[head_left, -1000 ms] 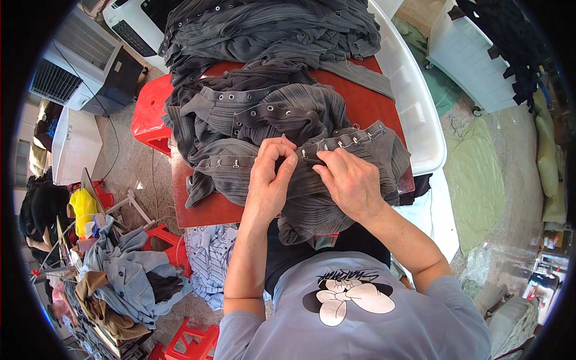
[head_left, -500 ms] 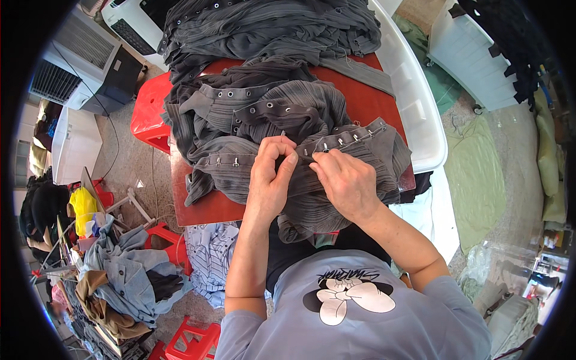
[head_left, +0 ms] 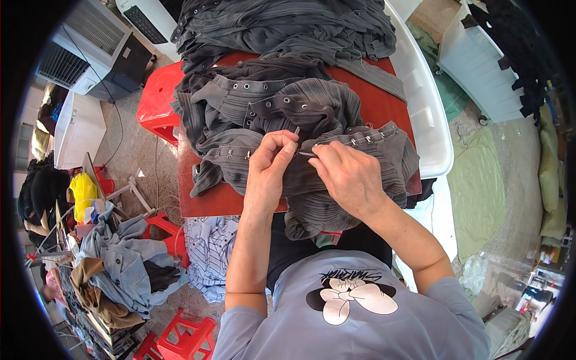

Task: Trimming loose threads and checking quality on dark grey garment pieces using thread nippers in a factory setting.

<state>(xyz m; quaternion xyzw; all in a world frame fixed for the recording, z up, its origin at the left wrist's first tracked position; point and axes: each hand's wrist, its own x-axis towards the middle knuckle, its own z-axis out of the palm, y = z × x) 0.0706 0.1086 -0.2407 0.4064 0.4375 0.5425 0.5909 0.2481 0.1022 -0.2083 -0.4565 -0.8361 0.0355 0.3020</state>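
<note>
A dark grey ribbed garment [head_left: 312,198] lies bunched at the front of the table, with a row of small metal hooks [head_left: 368,139] along its band. My left hand [head_left: 268,171] is closed in a pinch on that band; a thin grey tip pokes up from its fingers. Just to its right, my right hand [head_left: 351,180] is also closed, thumb against forefinger. Between the two, a slim metal-looking piece [head_left: 307,153] sticks out of the right fingertips; its kind is too small to make out. Behind them a band with round metal eyelets [head_left: 246,86] belongs to the same heap.
A taller pile of grey garments [head_left: 288,30] covers the back of the red-brown table [head_left: 201,201]. Right of it stands a long white plastic tub [head_left: 435,132]. A red stool [head_left: 157,99] stands to the left. Other clothes [head_left: 123,258] heap up at the lower left.
The view has shifted slightly, so the table sits a little further right. My hands stay at the band; the slim piece at the right fingertips and the thin tip at the left show more clearly.
</note>
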